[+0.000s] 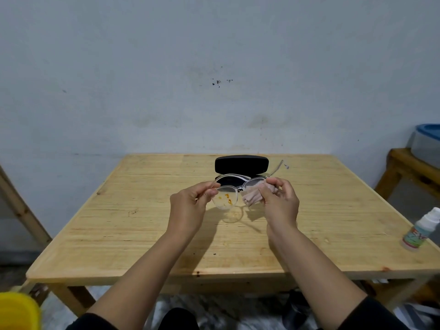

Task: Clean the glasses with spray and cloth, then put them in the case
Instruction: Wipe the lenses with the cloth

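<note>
Clear-framed glasses (234, 188) are held up above the wooden table (142, 234). The left lens carries orange smears. My left hand (190, 206) pinches the frame at its left hinge. My right hand (281, 201) presses a pale pink cloth (252, 195) against the right lens, which the cloth partly hides. One temple arm sticks up to the right. Behind the glasses lies the black case (241, 164) with its lid open. The spray bottle (420, 229) stands at the table's right edge, apart from both hands.
A yellow container (16, 310) sits at the bottom left below the table. At the far right a wooden stand (409, 170) holds a grey tub with a blue lid (426, 144). A grey wall rises right behind the table.
</note>
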Available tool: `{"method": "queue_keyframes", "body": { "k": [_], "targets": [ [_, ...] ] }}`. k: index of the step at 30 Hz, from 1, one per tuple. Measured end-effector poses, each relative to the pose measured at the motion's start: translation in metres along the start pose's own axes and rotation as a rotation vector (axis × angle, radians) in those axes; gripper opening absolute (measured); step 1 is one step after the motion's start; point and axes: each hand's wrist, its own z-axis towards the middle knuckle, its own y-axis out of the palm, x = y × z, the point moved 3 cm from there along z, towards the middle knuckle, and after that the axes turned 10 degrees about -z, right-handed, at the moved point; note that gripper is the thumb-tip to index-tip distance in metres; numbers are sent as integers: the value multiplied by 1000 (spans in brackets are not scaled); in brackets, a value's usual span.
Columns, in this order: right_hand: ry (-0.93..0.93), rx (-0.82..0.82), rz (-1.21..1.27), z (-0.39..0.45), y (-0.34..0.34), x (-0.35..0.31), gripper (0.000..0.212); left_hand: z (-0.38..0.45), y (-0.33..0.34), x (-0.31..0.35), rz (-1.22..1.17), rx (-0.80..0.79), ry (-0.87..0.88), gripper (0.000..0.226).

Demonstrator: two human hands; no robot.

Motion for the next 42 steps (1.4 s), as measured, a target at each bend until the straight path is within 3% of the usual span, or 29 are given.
{"method": "queue_keyframes", "body": {
  "k": [6,10,13,16,23,30,35,42],
  "targets": [
    [-36,-66,-20,2,-3,-1,16,3,-2,3,-2,4,3,16],
    [-4,-221,-2,2,-7,-3,3,7,-7,4,21,19,6,15],
    [11,-382,-34,1,-10,-3,20,9,-10,3,27,22,10,15],
    [-49,-401,-88,-1,-13,-7,24,9,-10,4,42,18,23,14],
    [-150,-326,-80,-4,-13,-9,11,8,-1,8,49,-38,64,16],
    [-61,-253,-76,-3,-11,-3,21,10,3,9,97,-61,106,14],
    [-27,-229,-15,-8,-11,1,14,9,4,7,68,-49,86,15],
    [-46,141,5,-11,-15,0,24,7,10,8,102,-71,154,18]
  ]
}}
